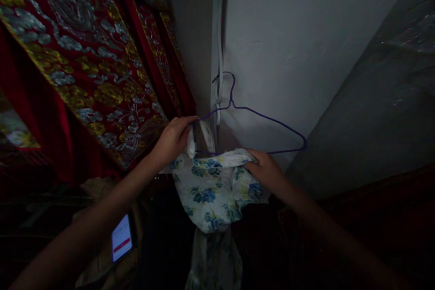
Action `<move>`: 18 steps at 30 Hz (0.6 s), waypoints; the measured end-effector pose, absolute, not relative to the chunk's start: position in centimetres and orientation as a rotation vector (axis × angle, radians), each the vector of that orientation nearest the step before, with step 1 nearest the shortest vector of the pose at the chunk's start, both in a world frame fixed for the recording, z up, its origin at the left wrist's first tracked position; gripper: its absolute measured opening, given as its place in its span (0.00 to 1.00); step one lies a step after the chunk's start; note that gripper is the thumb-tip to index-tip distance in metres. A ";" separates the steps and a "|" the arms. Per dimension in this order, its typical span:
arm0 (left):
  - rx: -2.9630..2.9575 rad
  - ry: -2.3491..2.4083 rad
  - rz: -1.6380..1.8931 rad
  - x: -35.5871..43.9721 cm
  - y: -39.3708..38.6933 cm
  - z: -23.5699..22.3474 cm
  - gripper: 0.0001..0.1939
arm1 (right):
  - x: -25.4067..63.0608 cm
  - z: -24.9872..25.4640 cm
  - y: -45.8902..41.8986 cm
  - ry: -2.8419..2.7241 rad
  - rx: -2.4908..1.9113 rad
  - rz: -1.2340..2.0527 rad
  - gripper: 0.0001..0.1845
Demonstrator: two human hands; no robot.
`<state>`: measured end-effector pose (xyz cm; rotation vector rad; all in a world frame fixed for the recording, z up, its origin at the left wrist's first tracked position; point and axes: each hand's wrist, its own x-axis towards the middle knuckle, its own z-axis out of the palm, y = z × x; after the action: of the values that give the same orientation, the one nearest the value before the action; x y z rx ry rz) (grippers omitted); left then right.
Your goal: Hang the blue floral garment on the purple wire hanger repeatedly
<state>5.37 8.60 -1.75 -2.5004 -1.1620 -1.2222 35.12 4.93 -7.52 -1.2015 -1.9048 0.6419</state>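
A purple wire hanger (272, 118) is in front of the pale wall, its hook by a white cable. Its left end passes into a white garment with blue and yellow flowers (205, 195). At the hanger's left shoulder, my left hand (175, 138) is closed on the garment's edge and the wire. My right hand (263, 165) grips the bunched upper edge of the garment, just below the hanger's lower bar. The hanger's right end is bare. The lower part of the cloth hangs down into shadow.
Red curtains with gold and silver embroidery (112, 68) hang at the left. A white cable (220, 31) runs down the wall corner (272, 31). A lit phone (121, 238) lies at lower left. Clear plastic sheeting (384, 90) covers the right side.
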 end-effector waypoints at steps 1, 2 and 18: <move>-2.507 -1.151 -1.213 5.4 9.0 -1.7 0.17 | 35.2 -7.4 4.7 -1.918 -1.196 0.604 0.17; -2.505 -1.150 -1.197 5.4 9.2 -1.7 0.17 | 35.4 -7.3 4.4 -1.902 -1.204 0.551 0.20; -2.392 -1.257 -1.128 3.4 10.3 -1.6 0.21 | 40.0 -4.7 0.6 -1.642 -1.532 0.175 0.59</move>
<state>3.42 10.27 -1.56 -2.3916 -1.2566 -1.1277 39.98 0.64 -4.74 -1.5322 -1.6422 0.1748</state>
